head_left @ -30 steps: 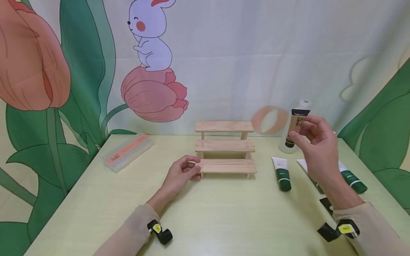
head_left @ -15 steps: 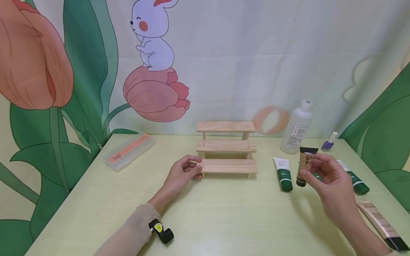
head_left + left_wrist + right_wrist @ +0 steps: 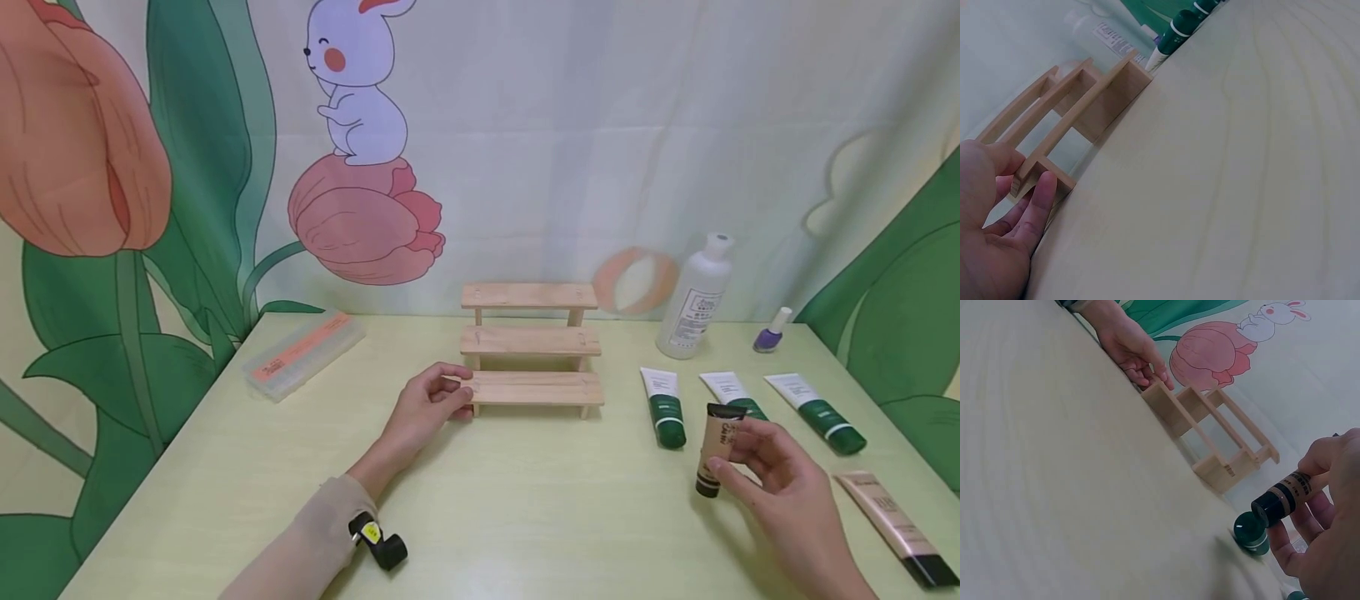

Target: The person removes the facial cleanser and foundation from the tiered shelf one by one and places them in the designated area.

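A small beige tube [image 3: 717,450] with a black cap and black crimped end is pinched in my right hand [image 3: 791,492], held above the table with its cap down. In the right wrist view the tube's black cap [image 3: 1269,506] points toward the camera. My left hand [image 3: 423,408] grips the left end of the lowest step of a three-step wooden display rack [image 3: 536,389]. The left wrist view has the thumb above that step and fingertips [image 3: 1045,190] at the leg beneath it. Three white-and-green tubes, including the nearest green tube [image 3: 663,408], lie right of the rack.
A clear white bottle [image 3: 693,300] and a purple nail polish bottle [image 3: 771,331] stand at the back right. A larger beige tube [image 3: 896,525] lies at the right edge. A flat translucent case [image 3: 303,357] lies back left. A printed curtain [image 3: 525,150] hangs behind the table.
My right hand has brought the small tube down and toward the front, from before the clear bottle to just in front of the green tubes. The left hand stays on the rack.
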A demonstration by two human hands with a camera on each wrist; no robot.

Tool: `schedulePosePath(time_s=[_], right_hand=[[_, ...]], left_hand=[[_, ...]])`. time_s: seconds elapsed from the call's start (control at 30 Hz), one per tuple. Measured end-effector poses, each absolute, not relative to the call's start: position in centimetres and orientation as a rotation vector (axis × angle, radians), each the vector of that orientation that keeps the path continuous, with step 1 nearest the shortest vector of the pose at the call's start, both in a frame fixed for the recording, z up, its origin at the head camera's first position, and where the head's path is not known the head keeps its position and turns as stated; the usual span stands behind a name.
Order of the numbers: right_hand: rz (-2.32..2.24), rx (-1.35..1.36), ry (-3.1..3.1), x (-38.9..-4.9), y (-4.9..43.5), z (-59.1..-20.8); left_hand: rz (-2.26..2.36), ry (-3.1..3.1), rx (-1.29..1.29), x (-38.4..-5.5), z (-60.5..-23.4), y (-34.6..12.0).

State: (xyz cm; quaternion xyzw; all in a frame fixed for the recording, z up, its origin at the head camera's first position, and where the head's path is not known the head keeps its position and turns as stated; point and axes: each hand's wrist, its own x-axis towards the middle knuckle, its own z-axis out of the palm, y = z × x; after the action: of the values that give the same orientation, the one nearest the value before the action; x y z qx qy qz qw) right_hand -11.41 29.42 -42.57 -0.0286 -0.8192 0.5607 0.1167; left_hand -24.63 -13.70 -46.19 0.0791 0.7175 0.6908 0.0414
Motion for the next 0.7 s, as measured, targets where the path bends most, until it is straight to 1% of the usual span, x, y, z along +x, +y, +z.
schedulePosePath(time_s=[0.2,0.4,0.7], right_hand=[[1.553,-0.186,-2.579,-11.0,29.2,-43.4],[1.494,-0.221,-2.706,-10.8,28.8,-43.8],[1.545,-0.324,-2.774,-10.3,28.2,-43.8]], left_hand=[[2.111,2.195,0.248,-24.6,-46.1,-13.6],[2.116,2.195,0.249,-24.7,-46.0,-13.6],[2.113,2.206,0.238,-24.6,-46.2,-13.7]])
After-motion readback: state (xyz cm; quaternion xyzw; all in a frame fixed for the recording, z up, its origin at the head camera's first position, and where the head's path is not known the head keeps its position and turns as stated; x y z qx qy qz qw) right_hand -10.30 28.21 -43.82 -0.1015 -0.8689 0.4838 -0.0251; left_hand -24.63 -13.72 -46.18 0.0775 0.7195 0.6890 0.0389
